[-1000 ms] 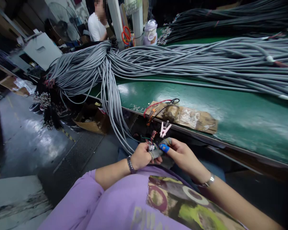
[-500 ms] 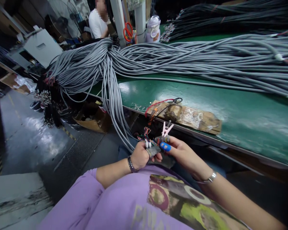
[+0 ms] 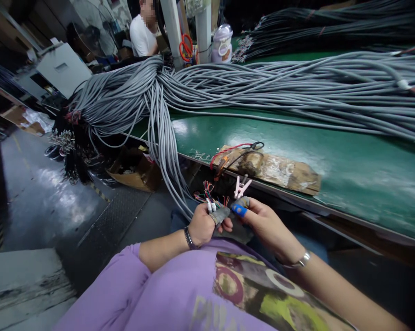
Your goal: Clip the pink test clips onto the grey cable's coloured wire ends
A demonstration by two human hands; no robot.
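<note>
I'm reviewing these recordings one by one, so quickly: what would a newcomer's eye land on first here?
The grey cables would likely catch the eye first, spread along the green table and hanging over its edge at picture left. Next come the coloured wires fanning up from the left hand, and the blue wrap on the thumb of the right hand. A pale pink clip shows just beyond that hand.

The left hand (image 3: 204, 224) curls closed just below the frame's centre; the right hand (image 3: 264, 223), forearm (image 3: 342, 281) slanting from lower right, holds thumb (image 3: 249, 217) and forefinger (image 3: 253, 203) together
</note>
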